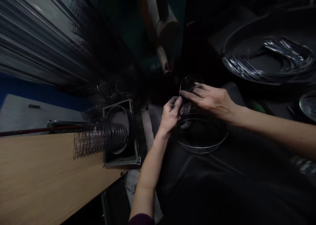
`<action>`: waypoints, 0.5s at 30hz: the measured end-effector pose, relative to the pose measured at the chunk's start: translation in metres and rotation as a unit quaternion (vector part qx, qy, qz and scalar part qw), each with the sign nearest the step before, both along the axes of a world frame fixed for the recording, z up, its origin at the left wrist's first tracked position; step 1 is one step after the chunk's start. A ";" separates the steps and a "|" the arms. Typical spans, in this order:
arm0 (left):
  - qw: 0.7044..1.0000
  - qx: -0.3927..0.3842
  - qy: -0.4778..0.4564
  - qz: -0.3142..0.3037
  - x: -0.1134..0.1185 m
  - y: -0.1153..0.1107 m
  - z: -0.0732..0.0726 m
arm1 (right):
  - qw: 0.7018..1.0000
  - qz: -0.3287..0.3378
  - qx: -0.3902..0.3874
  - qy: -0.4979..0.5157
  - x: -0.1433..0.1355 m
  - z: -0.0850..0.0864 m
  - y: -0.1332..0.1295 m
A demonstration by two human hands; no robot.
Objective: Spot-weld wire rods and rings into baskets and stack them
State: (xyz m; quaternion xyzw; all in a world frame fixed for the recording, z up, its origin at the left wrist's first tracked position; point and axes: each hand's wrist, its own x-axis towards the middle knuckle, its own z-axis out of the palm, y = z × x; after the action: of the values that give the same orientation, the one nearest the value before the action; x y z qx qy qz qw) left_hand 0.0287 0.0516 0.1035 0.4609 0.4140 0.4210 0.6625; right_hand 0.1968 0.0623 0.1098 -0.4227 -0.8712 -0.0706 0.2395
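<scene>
A round wire basket frame (199,149) with thin metal hoops rests over the dark cloth of my lap. My left hand (171,113) is closed at its far side, thumb and fingers pinching the wire. From the right, my right hand (209,99) meets it, its fingers bent over the wire next to the left fingertips. Just beyond the fingers rises a thin wire loop (181,84), partly hidden by the right hand. Dark smudges cover the fingertips of both hands. The exact spot gripped is too dark to make out.
A machine with a pale cylindrical arm (168,30) stands ahead. At upper right, a large round pan (229,42) holds bent wire pieces (286,52). Left, stacked wire baskets (98,139) lean across a crate (134,160) beside a wooden board (49,175).
</scene>
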 end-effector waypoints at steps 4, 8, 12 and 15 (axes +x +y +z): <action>0.996 -0.017 0.006 -0.086 0.003 -0.007 0.001 | 0.998 0.021 0.026 0.050 0.012 -0.012 -0.017; 0.995 0.009 0.008 -0.102 0.009 -0.001 0.007 | 0.995 -0.007 -0.041 0.091 0.010 -0.006 -0.033; 0.992 0.004 0.000 -0.125 0.010 0.012 0.013 | 0.957 -0.139 -0.110 0.231 -0.002 -0.005 -0.060; 0.988 -0.003 0.000 -0.152 0.011 0.019 0.013 | 0.892 -0.129 -0.328 0.282 -0.008 -0.011 -0.074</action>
State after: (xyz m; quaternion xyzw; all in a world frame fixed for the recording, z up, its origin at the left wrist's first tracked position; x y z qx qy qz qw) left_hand 0.0394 0.0705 0.1166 0.5167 0.3399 0.3144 0.7202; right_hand 0.1883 -0.0118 0.0991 -0.5883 -0.6783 0.3111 0.3114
